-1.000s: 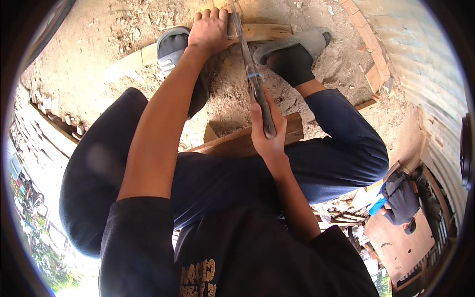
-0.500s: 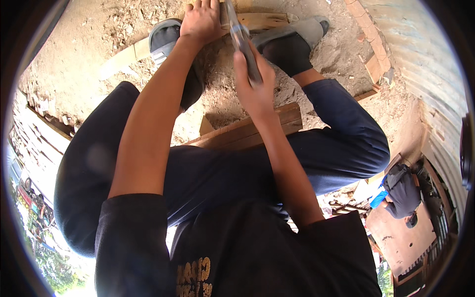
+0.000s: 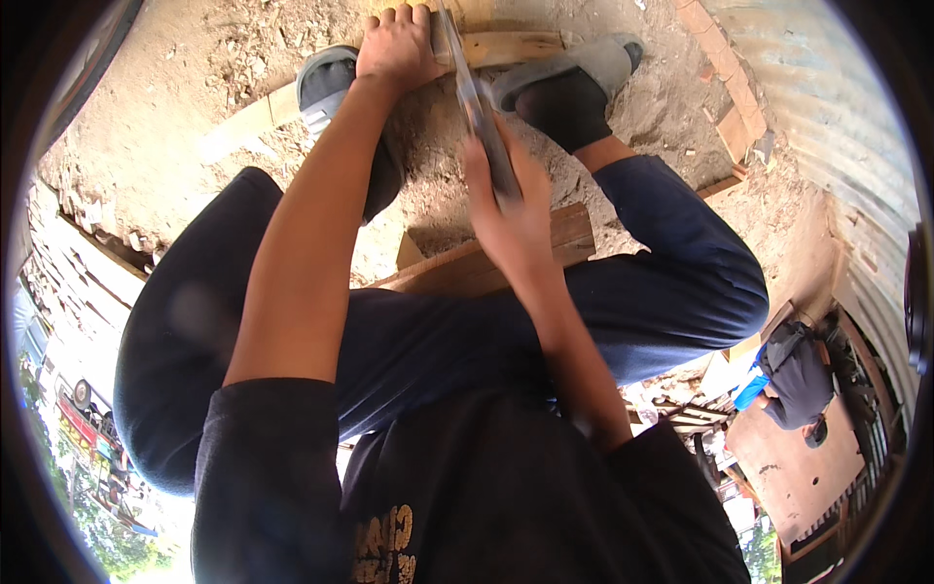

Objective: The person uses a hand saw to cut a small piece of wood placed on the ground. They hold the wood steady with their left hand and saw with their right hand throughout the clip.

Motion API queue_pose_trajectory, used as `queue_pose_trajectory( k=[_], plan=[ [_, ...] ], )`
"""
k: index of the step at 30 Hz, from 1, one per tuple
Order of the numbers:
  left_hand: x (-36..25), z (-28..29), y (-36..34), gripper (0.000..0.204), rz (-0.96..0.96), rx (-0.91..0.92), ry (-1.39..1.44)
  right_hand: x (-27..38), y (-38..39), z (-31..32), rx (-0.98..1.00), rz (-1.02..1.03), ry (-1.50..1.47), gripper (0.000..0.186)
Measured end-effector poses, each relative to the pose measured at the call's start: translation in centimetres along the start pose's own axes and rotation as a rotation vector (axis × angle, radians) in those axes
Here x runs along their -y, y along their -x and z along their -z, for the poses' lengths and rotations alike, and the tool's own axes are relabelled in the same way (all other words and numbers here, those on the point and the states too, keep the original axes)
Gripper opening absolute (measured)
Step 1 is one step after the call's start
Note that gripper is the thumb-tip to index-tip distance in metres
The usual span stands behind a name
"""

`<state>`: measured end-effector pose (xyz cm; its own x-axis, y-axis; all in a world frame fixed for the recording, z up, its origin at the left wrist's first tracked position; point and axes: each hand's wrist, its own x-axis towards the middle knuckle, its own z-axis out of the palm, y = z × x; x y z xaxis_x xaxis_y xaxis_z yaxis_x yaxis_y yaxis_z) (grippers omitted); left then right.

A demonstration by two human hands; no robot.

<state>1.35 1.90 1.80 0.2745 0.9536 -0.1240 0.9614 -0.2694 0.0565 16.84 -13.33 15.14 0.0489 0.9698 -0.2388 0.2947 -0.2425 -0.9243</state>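
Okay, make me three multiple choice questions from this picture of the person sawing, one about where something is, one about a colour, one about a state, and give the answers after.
1. Where does the left hand rest?
A. on the pale wooden plank on the ground
B. on a knee
C. on the corrugated metal wall

2. What colour are the trousers?
A. red
B. dark blue
C. white

3. What is the right hand doing?
A. hanging empty
B. gripping the handle of the long metal handsaw
C. holding a cup

Answers: 1 A, the fingers press the plank between the two grey sandals. 2 B, both legs are dark blue. 3 B, the fingers close around the handle.
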Motion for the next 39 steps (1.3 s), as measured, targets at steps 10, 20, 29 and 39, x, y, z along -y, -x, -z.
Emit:
queue_pose_trajectory(
  k=[10,20,29,39],
  plan=[
    [0.4,0.1,-0.3,0.073,-0.012,-0.054,-0.013,2.2,0.9,1.4,0.043,-0.100,0.003,0.040],
    [0.7,1.1,-0.6,0.092,0.012,0.116,0.026,0.7,6.3,4.3,0.039,-0.091,-0.060,0.050],
    [2.7,3.1,-2.0,0.088,-0.074,0.252,0.262,1.7,6.6,6.7,0.156,-0.114,-0.088,0.058],
    [2.7,4.3,-3.5,0.045,-0.138,0.603,0.208,4.1,6.6,6.9,0.063,-0.084,-0.024,0.048]
  ],
)
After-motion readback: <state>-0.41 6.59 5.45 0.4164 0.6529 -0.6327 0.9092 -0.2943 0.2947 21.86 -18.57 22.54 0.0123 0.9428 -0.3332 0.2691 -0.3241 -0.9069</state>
